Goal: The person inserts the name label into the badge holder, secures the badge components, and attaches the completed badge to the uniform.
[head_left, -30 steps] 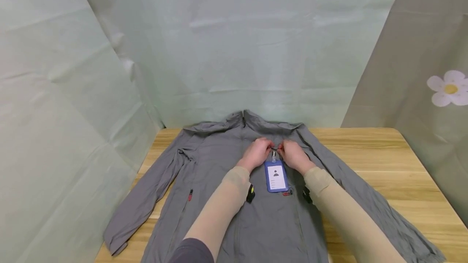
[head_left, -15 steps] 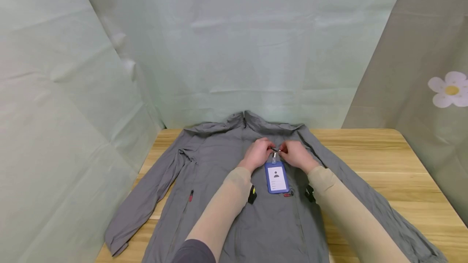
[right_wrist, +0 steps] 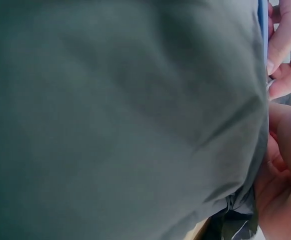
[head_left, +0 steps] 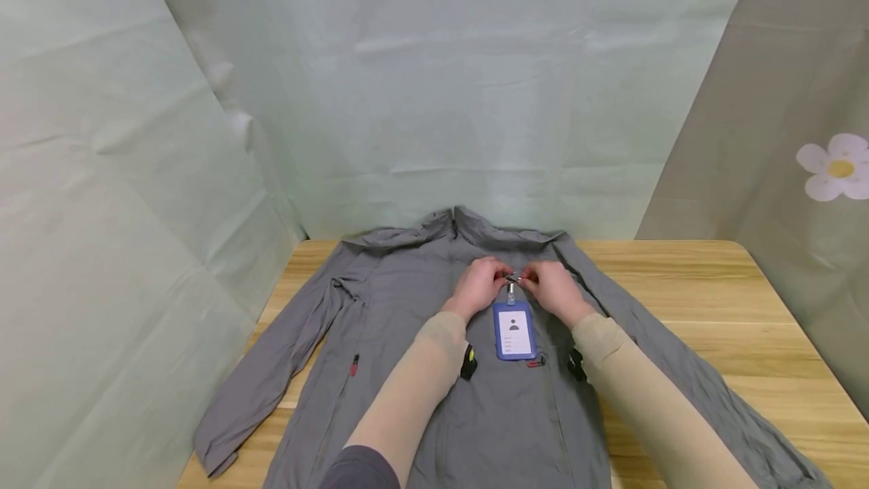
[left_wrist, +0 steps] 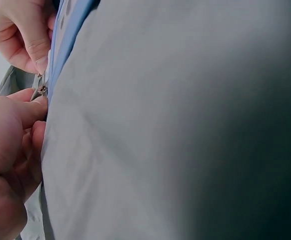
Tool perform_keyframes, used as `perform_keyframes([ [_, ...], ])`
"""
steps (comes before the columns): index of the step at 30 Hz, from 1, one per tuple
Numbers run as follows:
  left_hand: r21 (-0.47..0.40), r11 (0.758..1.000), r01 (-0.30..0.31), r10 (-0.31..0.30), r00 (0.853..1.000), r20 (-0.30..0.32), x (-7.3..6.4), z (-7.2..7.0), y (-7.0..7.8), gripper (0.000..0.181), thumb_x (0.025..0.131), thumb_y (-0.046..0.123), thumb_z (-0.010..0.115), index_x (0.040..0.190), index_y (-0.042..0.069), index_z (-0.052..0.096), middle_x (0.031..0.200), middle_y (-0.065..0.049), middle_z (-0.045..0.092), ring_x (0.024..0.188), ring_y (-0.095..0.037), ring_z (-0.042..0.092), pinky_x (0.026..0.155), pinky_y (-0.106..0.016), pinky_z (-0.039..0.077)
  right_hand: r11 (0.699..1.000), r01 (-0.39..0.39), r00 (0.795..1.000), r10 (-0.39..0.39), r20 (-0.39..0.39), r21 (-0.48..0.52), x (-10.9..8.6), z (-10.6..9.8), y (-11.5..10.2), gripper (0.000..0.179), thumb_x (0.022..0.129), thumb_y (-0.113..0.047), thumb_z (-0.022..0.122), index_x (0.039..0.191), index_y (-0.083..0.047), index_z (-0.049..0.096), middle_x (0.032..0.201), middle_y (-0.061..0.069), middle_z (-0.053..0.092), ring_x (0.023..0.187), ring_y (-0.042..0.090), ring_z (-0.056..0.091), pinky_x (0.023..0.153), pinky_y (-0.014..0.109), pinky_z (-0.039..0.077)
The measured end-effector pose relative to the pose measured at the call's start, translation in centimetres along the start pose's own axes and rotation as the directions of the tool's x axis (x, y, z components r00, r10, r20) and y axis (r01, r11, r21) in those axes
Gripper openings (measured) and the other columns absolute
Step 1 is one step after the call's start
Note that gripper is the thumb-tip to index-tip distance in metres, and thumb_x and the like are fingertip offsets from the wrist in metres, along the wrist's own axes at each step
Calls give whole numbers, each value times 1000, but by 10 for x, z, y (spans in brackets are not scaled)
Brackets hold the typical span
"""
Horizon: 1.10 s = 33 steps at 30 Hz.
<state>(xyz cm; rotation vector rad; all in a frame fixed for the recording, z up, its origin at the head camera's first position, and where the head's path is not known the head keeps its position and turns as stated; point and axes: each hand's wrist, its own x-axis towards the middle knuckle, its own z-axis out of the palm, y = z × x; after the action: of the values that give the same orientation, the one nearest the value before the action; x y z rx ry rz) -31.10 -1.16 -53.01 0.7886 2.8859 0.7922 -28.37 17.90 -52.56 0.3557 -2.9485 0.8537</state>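
Observation:
A blue ID badge holder [head_left: 514, 330] with a white card lies on the chest of a grey zip jacket [head_left: 407, 308], hanging from a short strap with a metal clip [head_left: 511, 293]. Just above the clip is a small, thin metal pin [head_left: 512, 276], its exact shape hard to make out. My left hand [head_left: 477, 283] pinches its left end. From the other side my right hand [head_left: 553, 289] pinches the right end between thumb and forefinger. In the left wrist view the fingertips of the left hand [left_wrist: 8, 145] and right hand [left_wrist: 28, 35] nearly meet; the badge's blue edge [left_wrist: 68, 45] shows beside them.
The jacket is spread front up on a wooden table [head_left: 686, 293], sleeves out to both sides. Red zipper pulls [head_left: 354, 365] mark its pockets. Pale cloth hangings [head_left: 441, 96] stand behind and at the left; a flower print [head_left: 836, 167] shows at the right.
My right hand has shifted slightly right and down, and more of the metal pin shows between the hands. The left hand and the badge stay almost in place.

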Motion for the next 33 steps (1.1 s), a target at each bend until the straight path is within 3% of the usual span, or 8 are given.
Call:
perform_keyframes([
  [4,10,1000,-14,14,1000,2,1,1,-1,20,106,9,69,120,14,82,118,-3,73,104,-18,71,86,-30,59,1000,7,1000,-7,-13,3,-1,0,1,17,101,-15,79,87,-7,73,74,1,67,59,12,61,59,35,53],
  [9,62,997,-44,44,999,9,3,2,-2,19,106,9,69,118,15,84,118,-3,74,107,-19,72,90,-30,59,1000,14,1000,-13,-20,8,-2,1,1,15,100,-14,79,89,-7,73,75,2,68,58,11,62,59,36,55],
  [25,174,975,-137,136,991,19,3,0,-4,18,105,12,72,115,16,86,107,-5,71,93,-18,70,75,-27,58,1000,-27,1000,27,-6,7,-1,1,1,14,102,-17,77,92,-6,73,76,1,70,60,12,63,60,37,54],
  [33,139,979,-150,149,989,17,3,1,-9,18,104,9,72,114,15,86,109,-4,72,96,-18,71,78,-27,58,999,-41,999,41,0,-7,0,1,0,15,103,-18,76,93,-8,73,76,0,68,61,12,62,61,38,55],
])
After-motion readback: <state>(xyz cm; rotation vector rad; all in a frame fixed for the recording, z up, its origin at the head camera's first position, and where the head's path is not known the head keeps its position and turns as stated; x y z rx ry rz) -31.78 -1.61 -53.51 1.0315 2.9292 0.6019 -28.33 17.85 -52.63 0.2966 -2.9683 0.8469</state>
